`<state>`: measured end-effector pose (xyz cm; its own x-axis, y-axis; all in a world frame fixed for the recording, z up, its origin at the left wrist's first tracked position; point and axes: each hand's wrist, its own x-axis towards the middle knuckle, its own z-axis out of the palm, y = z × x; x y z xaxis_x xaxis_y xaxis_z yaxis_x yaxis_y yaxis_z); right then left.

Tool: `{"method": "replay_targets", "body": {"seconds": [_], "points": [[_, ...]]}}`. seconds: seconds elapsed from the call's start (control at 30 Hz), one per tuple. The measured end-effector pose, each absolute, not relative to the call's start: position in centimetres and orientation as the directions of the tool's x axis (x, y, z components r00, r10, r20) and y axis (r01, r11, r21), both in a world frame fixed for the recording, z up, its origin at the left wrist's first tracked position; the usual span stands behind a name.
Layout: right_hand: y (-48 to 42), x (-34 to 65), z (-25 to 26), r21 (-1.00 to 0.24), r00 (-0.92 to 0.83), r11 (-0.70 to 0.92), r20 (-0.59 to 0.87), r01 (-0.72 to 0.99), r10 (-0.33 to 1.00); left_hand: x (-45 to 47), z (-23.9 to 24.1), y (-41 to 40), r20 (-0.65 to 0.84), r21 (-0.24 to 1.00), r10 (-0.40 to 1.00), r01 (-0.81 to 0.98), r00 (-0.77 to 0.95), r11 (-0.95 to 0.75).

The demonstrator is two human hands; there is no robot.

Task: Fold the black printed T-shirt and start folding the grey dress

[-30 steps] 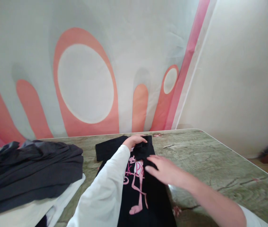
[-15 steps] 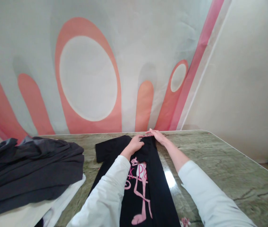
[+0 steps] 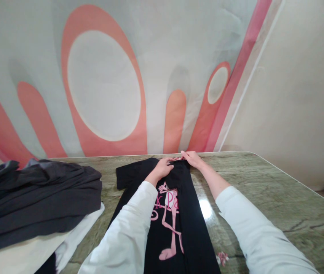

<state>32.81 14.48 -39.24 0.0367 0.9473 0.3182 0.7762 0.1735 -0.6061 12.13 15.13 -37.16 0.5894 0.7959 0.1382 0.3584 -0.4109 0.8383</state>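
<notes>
A black T-shirt point(image 3: 198, 228) with a pink long-legged cartoon figure and pink letters lies on the table, its right side folded inward over part of the print. One short sleeve spreads out to the left. My left hand point(image 3: 162, 168) is at the shirt's far end by the collar, its fingers and thumb closed on the fabric. Just to its right, my right hand point(image 3: 192, 159) pinches the far corner of the folded side. The fingertips of both hands are partly hidden, and my left forearm covers some of the print.
A heap of dark grey clothes point(image 3: 42, 198) lies at the left, over white and cream garments point(image 3: 21, 251). The wood-patterned table point(image 3: 264, 198) ends at a patterned wall covering point(image 3: 156, 57). A small floral print point(image 3: 222, 258) shows beside the shirt's near right edge.
My right hand's fingers have drawn in from stretched out to a pinch at the shirt's far corner. My left hand stays by the collar. The view has tilted slightly.
</notes>
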Motion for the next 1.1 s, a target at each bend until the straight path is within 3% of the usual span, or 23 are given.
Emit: {"method": "replay_targets", "body": {"seconds": [0.1,0.2,0.27,0.33,0.4,0.6,0.83,1.1], "points": [[14.6,32.5,-39.2,-0.486,0.027,0.163,0.360,0.859,0.933,12.3,-36.0,14.6,0.249,0.723,0.811,0.456,0.529,-0.519],[14.7,32.3,-39.1,-0.381,0.019,0.131,0.364,0.915,0.931,13.0,-34.2,13.1,0.403,0.406,0.732,0.610,0.550,-0.681],[14.7,32.2,-39.1,-0.326,0.019,0.106,0.359,0.939,0.933,13.8,-33.5,11.6,0.353,0.242,0.648,0.603,0.675,-0.760],[14.6,32.2,-39.0,-0.283,0.022,0.084,0.354,0.955,0.935,14.5,-33.8,10.2,0.212,0.174,0.572,0.545,0.792,-0.820],[14.4,32.1,-38.9,-0.251,0.029,0.065,0.353,0.966,0.935,15.1,-34.9,9.0,0.123,0.144,0.549,0.532,0.827,-0.834],[14.3,31.6,-39.0,-0.188,0.123,-0.055,0.374,0.981,0.919,15.2,-38.1,8.0,0.062,0.169,0.635,0.619,0.770,-0.767],[14.8,31.8,-40.2,-0.237,0.275,-0.188,0.419,0.953,0.865,15.3,-37.7,8.4,-0.041,0.191,0.665,0.659,0.746,-0.727],[10.8,33.4,-39.5,-0.330,0.230,-0.071,0.473,0.941,0.851,15.4,-37.2,8.5,-0.108,0.203,0.683,0.689,0.722,-0.696]]}}
